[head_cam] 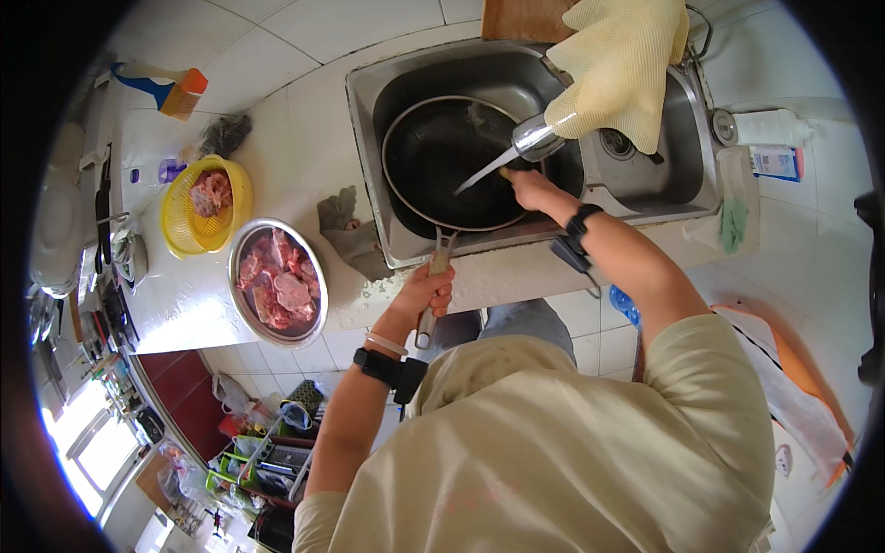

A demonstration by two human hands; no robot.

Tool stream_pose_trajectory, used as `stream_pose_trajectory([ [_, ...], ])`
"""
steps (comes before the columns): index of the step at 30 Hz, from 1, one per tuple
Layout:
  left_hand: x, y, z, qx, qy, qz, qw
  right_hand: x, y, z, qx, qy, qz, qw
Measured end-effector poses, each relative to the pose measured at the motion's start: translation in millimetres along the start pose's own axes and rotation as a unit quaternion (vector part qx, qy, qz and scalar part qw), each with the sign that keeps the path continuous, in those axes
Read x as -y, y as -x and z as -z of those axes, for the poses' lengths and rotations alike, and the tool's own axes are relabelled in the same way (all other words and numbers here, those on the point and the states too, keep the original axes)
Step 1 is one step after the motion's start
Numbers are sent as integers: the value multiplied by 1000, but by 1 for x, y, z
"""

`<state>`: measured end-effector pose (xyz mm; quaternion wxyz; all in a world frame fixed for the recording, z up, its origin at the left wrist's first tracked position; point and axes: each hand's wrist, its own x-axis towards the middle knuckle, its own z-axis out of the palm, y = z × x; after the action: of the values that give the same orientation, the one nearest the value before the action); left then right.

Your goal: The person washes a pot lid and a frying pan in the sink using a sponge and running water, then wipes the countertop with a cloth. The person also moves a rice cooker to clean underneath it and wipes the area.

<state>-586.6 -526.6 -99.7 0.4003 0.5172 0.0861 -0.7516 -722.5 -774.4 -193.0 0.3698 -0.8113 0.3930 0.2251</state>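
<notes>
My left hand (427,290) grips the handle (440,266) of a large dark frying pan (449,152), which lies tilted in the left basin of a stainless steel sink (387,242). A stream of water (484,171) runs into the pan from a metal faucet (538,137). At the pan's right side, my right hand (532,188) is closed around a small yellow item (507,173), possibly a sponge, mostly hidden by the fingers. A pale yellow ribbed sheet (612,76) drapes over the faucet and partly covers the smaller right basin (674,166).
Left of the sink stand a metal bowl (237,321) of raw meat pieces (283,280) and a yellow colander (181,207) holding more meat (211,193). A wet grey cloth (352,231) lies by the sink's edge. Bottles and a packet (776,162) sit at the right.
</notes>
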Motion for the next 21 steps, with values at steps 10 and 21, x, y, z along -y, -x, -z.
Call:
stream_pose_trajectory([
  [10, 2, -5, 11, 22, 20, 16, 999, 164, -12, -20, 146, -585, -94, 792],
  [21, 12, -12, 16, 3, -51, 6, 999, 170, -117, -61, -68, -361, -243, 898],
])
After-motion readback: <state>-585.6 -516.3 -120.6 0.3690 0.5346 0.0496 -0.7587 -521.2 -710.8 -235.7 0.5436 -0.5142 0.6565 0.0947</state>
